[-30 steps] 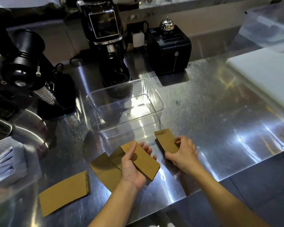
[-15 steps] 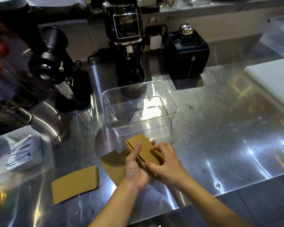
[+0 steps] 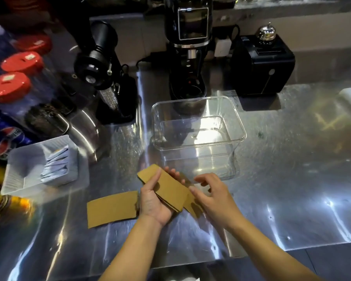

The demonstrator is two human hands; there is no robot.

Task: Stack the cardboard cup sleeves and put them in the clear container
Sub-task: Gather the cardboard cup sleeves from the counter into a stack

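My left hand [image 3: 153,202] holds a small stack of brown cardboard cup sleeves [image 3: 167,188] just above the steel counter, in front of the clear container [image 3: 238,126], which is empty. My right hand [image 3: 214,196] is beside the stack's right end, fingers apart, thumb near its edge. One more sleeve [image 3: 192,204] sticks out under the stack's lower right side. I cannot tell if it rests on the counter or in the stack. A single sleeve [image 3: 112,207] lies flat to the left of my left hand.
A white tray [image 3: 14,179] of sachets sits at the left, with red-lidded jars [image 3: 8,86] and bottles behind it. Two black grinders [image 3: 101,63] [image 3: 187,49] and a black box [image 3: 262,63] stand behind the container. The counter's front edge [image 3: 190,262] runs below my forearms.
My right hand carried a sleeve from the counter onto the stack in my left hand and has come off it. The view has shifted left.
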